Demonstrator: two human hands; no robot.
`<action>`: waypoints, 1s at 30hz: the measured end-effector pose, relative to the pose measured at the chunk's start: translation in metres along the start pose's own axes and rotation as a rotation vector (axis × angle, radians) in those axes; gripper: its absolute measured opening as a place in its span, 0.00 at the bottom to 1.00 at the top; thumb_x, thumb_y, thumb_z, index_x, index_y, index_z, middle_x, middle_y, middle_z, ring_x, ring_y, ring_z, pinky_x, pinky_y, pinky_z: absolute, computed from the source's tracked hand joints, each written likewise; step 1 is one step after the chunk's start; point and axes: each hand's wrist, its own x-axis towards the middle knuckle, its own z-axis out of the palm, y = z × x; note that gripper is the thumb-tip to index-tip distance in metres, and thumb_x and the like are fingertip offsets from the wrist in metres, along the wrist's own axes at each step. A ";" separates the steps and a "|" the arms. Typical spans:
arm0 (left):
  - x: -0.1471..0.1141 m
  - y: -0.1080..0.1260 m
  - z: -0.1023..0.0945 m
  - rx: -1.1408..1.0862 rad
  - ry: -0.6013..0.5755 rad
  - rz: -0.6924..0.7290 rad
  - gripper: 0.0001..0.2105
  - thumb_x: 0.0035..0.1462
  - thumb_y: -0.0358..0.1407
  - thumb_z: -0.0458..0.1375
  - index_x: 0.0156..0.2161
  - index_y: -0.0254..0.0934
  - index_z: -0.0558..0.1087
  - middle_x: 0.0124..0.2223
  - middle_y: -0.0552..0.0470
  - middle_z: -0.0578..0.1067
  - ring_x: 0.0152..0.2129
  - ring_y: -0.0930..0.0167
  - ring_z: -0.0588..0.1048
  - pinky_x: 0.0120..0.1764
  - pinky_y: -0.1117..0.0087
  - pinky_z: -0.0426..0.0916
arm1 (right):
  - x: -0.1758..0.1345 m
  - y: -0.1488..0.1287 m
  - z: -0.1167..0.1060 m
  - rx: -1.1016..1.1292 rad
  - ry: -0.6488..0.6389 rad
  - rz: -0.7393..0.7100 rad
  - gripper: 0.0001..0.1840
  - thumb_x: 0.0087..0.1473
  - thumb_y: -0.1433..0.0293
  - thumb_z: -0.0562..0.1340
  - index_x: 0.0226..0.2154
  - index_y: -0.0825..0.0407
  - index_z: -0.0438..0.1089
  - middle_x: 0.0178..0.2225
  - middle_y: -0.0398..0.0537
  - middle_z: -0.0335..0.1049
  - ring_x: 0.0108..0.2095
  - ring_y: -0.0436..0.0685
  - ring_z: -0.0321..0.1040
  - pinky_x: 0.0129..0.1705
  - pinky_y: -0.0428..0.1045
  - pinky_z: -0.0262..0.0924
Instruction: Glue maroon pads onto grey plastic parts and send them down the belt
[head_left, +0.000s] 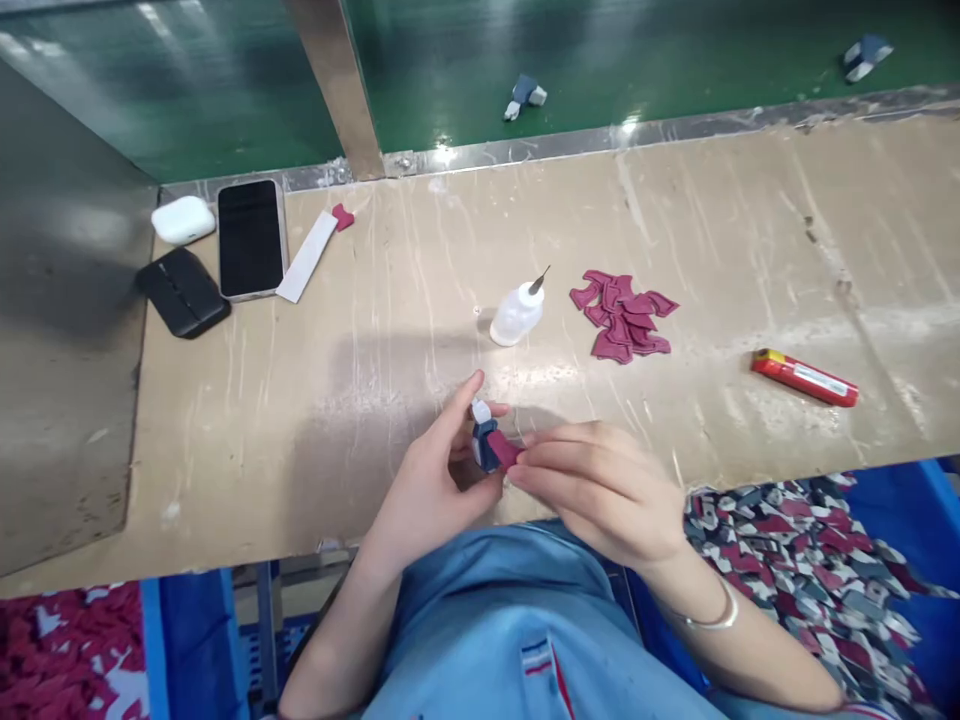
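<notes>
Beyond the scuffed beige tabletop (420, 260) lies a glossy green surface (600, 60); near the tabletop's front edge, the left hand (427, 475) holds a small, chunky navy-and-pale-grey piece (480, 431) in a loose curl, its long axis pointing roughly toward that surface. On this piece's right side, the right hand (611, 490) narrowly pinches a thin, flat maroon piece (502, 450), which slants from the navy part down toward the right hand. Both pieces sit between the hands and overlap in view, though I cannot tell whether they touch.
</notes>
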 end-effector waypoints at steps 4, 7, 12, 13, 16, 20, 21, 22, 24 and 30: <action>0.001 -0.002 -0.002 -0.020 0.006 0.002 0.43 0.57 0.28 0.65 0.77 0.45 0.59 0.66 0.45 0.79 0.56 0.61 0.84 0.62 0.58 0.78 | -0.008 0.002 0.017 -0.024 -0.014 -0.007 0.19 0.69 0.81 0.62 0.57 0.51 0.79 0.46 0.50 0.86 0.56 0.62 0.82 0.53 0.55 0.84; 0.001 -0.004 -0.001 -0.038 0.026 0.005 0.43 0.57 0.28 0.65 0.76 0.43 0.60 0.67 0.45 0.79 0.58 0.61 0.83 0.63 0.60 0.78 | -0.007 0.003 0.016 -0.030 -0.095 -0.025 0.16 0.71 0.81 0.59 0.54 0.56 0.79 0.47 0.54 0.85 0.57 0.62 0.81 0.58 0.55 0.82; 0.002 -0.005 0.001 -0.039 0.033 -0.006 0.41 0.56 0.27 0.65 0.74 0.43 0.62 0.66 0.45 0.79 0.56 0.62 0.84 0.61 0.61 0.79 | -0.004 0.002 0.017 -0.015 -0.082 0.015 0.15 0.73 0.78 0.59 0.53 0.51 0.78 0.45 0.52 0.85 0.53 0.62 0.84 0.53 0.56 0.84; 0.002 -0.004 0.001 -0.040 0.035 -0.008 0.41 0.56 0.27 0.65 0.74 0.43 0.63 0.66 0.45 0.79 0.55 0.62 0.84 0.61 0.62 0.79 | -0.003 0.002 0.018 -0.014 -0.076 0.023 0.15 0.73 0.78 0.59 0.53 0.51 0.78 0.45 0.52 0.85 0.52 0.61 0.84 0.52 0.56 0.84; 0.000 -0.004 0.002 -0.056 0.040 -0.016 0.41 0.56 0.26 0.65 0.75 0.43 0.62 0.65 0.45 0.80 0.53 0.64 0.85 0.59 0.64 0.80 | -0.004 0.002 0.019 -0.032 -0.082 0.013 0.13 0.74 0.78 0.58 0.50 0.54 0.78 0.45 0.54 0.85 0.51 0.60 0.84 0.54 0.55 0.83; -0.005 -0.002 0.000 -0.110 0.027 0.013 0.42 0.58 0.22 0.65 0.76 0.44 0.62 0.66 0.45 0.79 0.50 0.68 0.86 0.58 0.68 0.80 | -0.006 0.003 0.016 -0.031 -0.132 0.005 0.14 0.74 0.79 0.57 0.51 0.55 0.78 0.47 0.54 0.85 0.53 0.60 0.83 0.58 0.54 0.82; -0.006 -0.001 -0.001 -0.134 0.017 0.036 0.42 0.58 0.22 0.66 0.75 0.45 0.63 0.66 0.45 0.79 0.50 0.68 0.86 0.58 0.69 0.80 | -0.006 0.003 0.016 -0.016 -0.134 0.009 0.15 0.73 0.79 0.57 0.52 0.54 0.78 0.47 0.54 0.85 0.53 0.60 0.83 0.58 0.55 0.81; -0.007 -0.001 -0.002 -0.167 0.005 0.062 0.42 0.59 0.23 0.68 0.75 0.46 0.64 0.66 0.46 0.79 0.51 0.68 0.86 0.57 0.69 0.80 | -0.007 0.002 0.016 0.006 -0.123 0.016 0.15 0.73 0.79 0.58 0.52 0.54 0.78 0.47 0.54 0.85 0.54 0.60 0.83 0.58 0.55 0.81; -0.008 -0.002 -0.003 -0.256 -0.007 0.095 0.39 0.60 0.25 0.71 0.73 0.50 0.67 0.64 0.48 0.81 0.49 0.69 0.86 0.54 0.72 0.81 | -0.008 -0.001 0.018 0.094 -0.060 0.053 0.16 0.71 0.80 0.58 0.53 0.53 0.76 0.48 0.54 0.84 0.54 0.60 0.83 0.57 0.55 0.82; -0.009 -0.002 -0.001 -0.440 0.080 0.136 0.26 0.65 0.28 0.70 0.64 0.56 0.79 0.54 0.55 0.86 0.44 0.74 0.87 0.48 0.78 0.81 | -0.006 -0.011 0.030 0.450 0.253 0.275 0.28 0.60 0.87 0.64 0.56 0.45 0.72 0.45 0.48 0.81 0.52 0.61 0.83 0.54 0.57 0.83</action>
